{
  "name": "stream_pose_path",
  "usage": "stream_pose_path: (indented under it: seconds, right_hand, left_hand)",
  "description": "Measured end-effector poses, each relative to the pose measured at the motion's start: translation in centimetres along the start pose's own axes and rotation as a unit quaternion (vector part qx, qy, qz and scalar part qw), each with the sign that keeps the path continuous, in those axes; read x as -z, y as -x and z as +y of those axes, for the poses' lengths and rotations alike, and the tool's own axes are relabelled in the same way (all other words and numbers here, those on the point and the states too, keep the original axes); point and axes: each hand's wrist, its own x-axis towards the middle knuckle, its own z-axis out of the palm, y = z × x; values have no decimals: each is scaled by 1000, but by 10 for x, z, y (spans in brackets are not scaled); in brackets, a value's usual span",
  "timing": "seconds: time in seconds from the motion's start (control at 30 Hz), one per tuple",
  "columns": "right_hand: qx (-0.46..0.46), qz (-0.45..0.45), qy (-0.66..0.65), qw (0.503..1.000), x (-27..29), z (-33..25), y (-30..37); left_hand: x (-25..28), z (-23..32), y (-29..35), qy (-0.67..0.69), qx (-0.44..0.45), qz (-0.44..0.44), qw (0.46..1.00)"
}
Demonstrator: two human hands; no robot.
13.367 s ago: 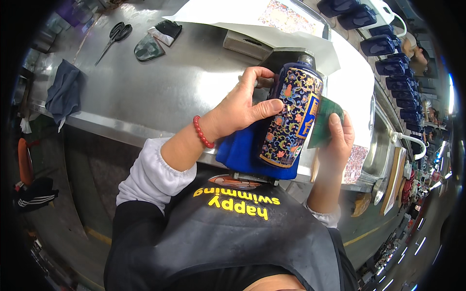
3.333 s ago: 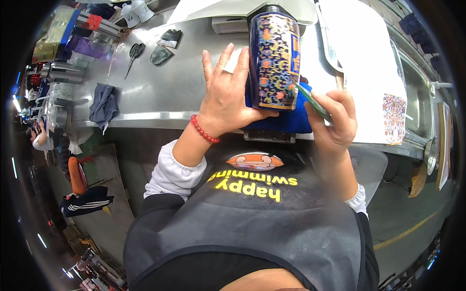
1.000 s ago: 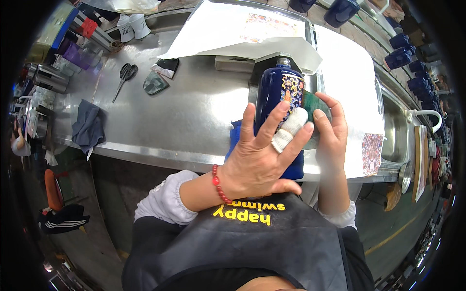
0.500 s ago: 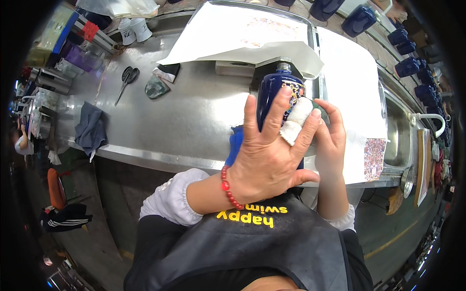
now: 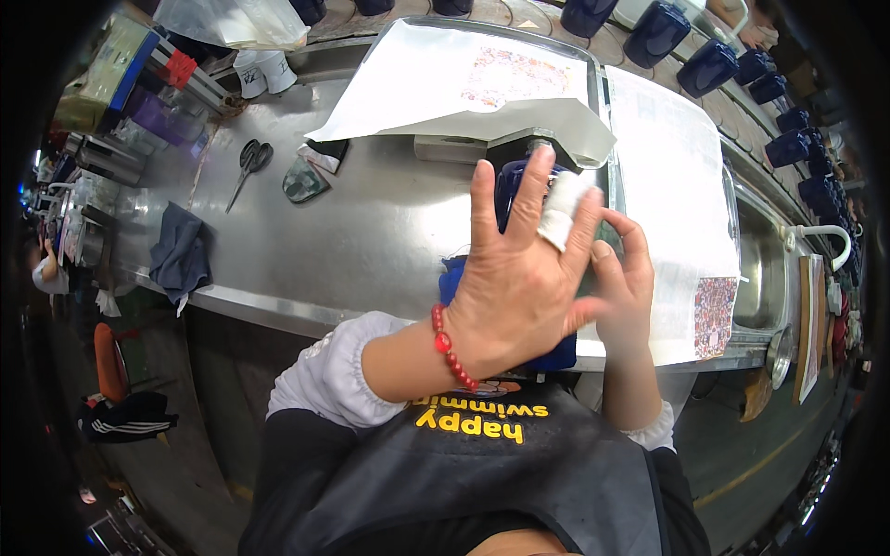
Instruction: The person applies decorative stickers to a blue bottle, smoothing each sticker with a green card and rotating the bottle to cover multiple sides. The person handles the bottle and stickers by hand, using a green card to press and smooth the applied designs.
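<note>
A dark blue glossy bottle (image 5: 507, 190) lies on the bench with its neck pointing away from me, mostly hidden by my left hand (image 5: 519, 287). This hand is spread flat over the bottle, fingers apart. One finger is wrapped in white cloth (image 5: 562, 208), and a red bead bracelet (image 5: 443, 343) circles the wrist. Close to the bottle's right side is my right hand (image 5: 629, 278), its thumb and forefinger bent toward each other. A dark greenish bit shows by those fingertips, too covered to name. Blue cloth (image 5: 451, 276) shows beneath my left hand.
White printed sheets (image 5: 408, 83) cover a tray behind the bottle, and another sheet (image 5: 663, 167) lies at right. Scissors (image 5: 248, 167), a green flat piece (image 5: 304, 181) and a grey cloth (image 5: 180, 250) lie left. A sink (image 5: 762, 255) is at right; blue jars (image 5: 656, 35) stand behind.
My left hand has shifted slightly up the bottle and now covers more of it, including its patterned area. My right hand has dropped slightly. The whole view has tilted a little.
</note>
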Motion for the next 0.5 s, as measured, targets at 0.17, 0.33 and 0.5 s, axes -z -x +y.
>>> stream_pose_path:
  seconds: [0.17,0.33,0.5]
  right_hand:
    - [-21,4,-35,999,0,0,0]
    - [-29,-9,-58,998,4,4,0]
    - [-40,-10,-96,994,9,5,-1]
  left_hand:
    - [-3,-9,-2,39,27,43,998]
    - [-5,-44,-5,170,73,120,975]
    - [-13,-84,-25,325,90,91,937]
